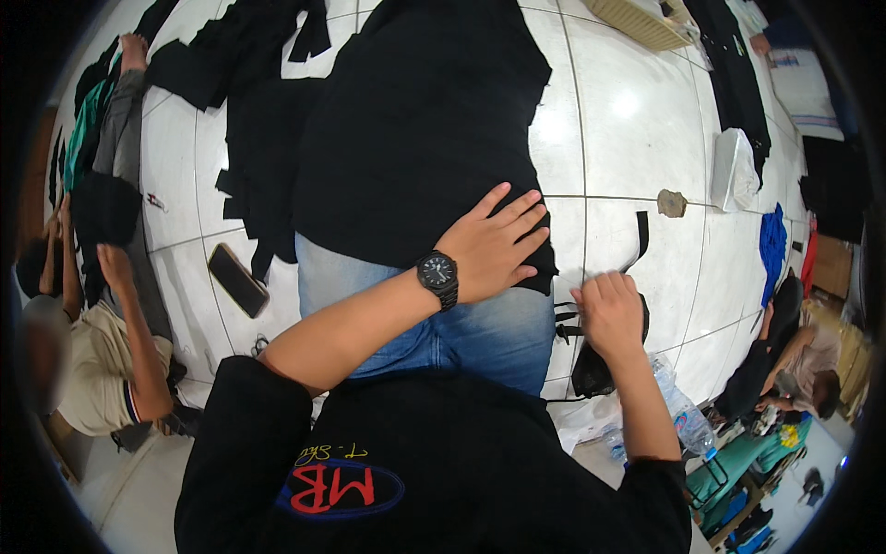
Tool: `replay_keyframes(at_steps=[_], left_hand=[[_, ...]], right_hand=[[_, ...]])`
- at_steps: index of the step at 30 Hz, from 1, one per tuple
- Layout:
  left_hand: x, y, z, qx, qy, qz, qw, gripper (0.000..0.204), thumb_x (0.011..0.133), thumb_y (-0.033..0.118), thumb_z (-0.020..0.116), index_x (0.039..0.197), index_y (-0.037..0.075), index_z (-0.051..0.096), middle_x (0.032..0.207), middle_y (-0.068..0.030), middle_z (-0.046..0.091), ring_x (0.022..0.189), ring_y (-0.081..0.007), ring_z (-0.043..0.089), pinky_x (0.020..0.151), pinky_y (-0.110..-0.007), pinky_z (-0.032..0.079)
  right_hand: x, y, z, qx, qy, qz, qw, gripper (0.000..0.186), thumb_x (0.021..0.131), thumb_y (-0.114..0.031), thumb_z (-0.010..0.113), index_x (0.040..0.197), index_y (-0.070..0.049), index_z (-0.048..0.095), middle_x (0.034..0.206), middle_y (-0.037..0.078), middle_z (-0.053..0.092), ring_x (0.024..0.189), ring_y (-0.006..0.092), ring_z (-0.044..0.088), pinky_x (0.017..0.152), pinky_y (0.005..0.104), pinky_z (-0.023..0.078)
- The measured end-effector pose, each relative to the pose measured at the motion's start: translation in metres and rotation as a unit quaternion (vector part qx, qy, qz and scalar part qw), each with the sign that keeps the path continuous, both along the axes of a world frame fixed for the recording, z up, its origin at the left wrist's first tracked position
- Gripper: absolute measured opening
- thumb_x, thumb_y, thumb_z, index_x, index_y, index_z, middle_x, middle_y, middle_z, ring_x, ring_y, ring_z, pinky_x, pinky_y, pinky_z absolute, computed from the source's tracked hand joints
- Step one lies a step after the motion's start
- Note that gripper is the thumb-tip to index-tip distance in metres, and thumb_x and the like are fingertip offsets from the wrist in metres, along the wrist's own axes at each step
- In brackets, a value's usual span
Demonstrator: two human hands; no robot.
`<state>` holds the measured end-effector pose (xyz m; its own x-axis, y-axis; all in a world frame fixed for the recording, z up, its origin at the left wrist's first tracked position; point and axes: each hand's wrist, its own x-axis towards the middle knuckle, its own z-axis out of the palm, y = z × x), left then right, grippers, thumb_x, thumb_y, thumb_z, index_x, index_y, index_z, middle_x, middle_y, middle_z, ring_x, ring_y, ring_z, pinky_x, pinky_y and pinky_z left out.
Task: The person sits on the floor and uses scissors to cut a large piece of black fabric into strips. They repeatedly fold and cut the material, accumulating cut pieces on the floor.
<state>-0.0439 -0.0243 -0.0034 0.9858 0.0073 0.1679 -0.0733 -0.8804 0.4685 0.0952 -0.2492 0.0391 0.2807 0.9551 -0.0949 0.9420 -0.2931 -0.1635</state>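
Observation:
A large piece of black fabric (pixel 415 129) lies spread over my lap and on across the floor. My left hand (pixel 498 245), with a black watch (pixel 437 273) on its wrist, rests flat on the fabric's near right corner, fingers spread. Off to the right of my thigh, my right hand (pixel 611 314) has its fingers curled down; what they hold, if anything, is hidden. Beneath and beside that hand is a black bag or pouch (pixel 595 371), partly covered. A narrow black strip (pixel 643 233) lies on the tiles just beyond the fingers.
More cut black cloth (pixel 263 138) lies at left, near a phone (pixel 238 280). On the right are a brownish lump (pixel 672 203), a white package (pixel 734 171), blue cloth (pixel 773 254) and plastic bottles (pixel 681 415). A wicker basket (pixel 637 18) stands far off. Other people sit on both sides.

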Motion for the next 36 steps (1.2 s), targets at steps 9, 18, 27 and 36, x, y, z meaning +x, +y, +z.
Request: replay_keyframes(at_steps=[9,18,27,36], left_hand=[[-0.007,0.003,0.012,0.053,0.007,0.006,0.999,0.06,0.09,0.051,0.061,0.131,0.007,0.061,0.145,-0.013,0.052,0.143,-0.027,0.037,0.119,-0.053,0.021],[-0.011,0.008,-0.006,0.042,-0.025,0.018,0.999,0.053,0.093,0.047,0.059,0.133,0.012,0.061,0.148,-0.0121,0.049,0.146,-0.0263,0.033,0.12,-0.053,0.019],[-0.014,0.009,0.013,0.088,0.009,0.027,0.996,0.056,0.091,0.047,0.061,0.133,0.011,0.061,0.149,-0.0117,0.048,0.145,-0.0259,0.034,0.12,-0.054,0.019],[-0.032,0.024,-0.008,0.068,-0.01,0.059,0.996,0.061,0.091,0.05,0.059,0.141,0.016,0.054,0.155,-0.0078,0.041,0.148,-0.0227,0.03,0.121,-0.052,0.019]], right_hand=[[0.026,-0.054,-0.002,-0.084,0.636,-0.297,0.707,0.043,0.101,-0.029,0.053,0.066,-0.005,0.055,0.056,0.008,0.055,0.05,0.0272,0.052,0.051,0.0387,0.043],[0.007,0.028,0.022,-0.004,0.01,0.009,1.0,0.011,0.083,-0.008,0.066,0.082,-0.004,0.056,0.084,0.015,0.062,0.086,0.0381,0.058,0.079,0.0463,0.045],[0.041,-0.053,0.004,-0.216,0.33,-0.242,0.887,0.041,0.1,-0.03,0.053,0.072,-0.001,0.063,0.072,0.017,0.066,0.066,0.031,0.062,0.067,0.0428,0.049],[0.001,0.048,0.017,-0.033,-0.021,0.042,0.998,0.014,0.083,-0.014,0.067,0.089,-0.002,0.062,0.081,0.014,0.06,0.082,0.0349,0.059,0.077,0.0455,0.045]])
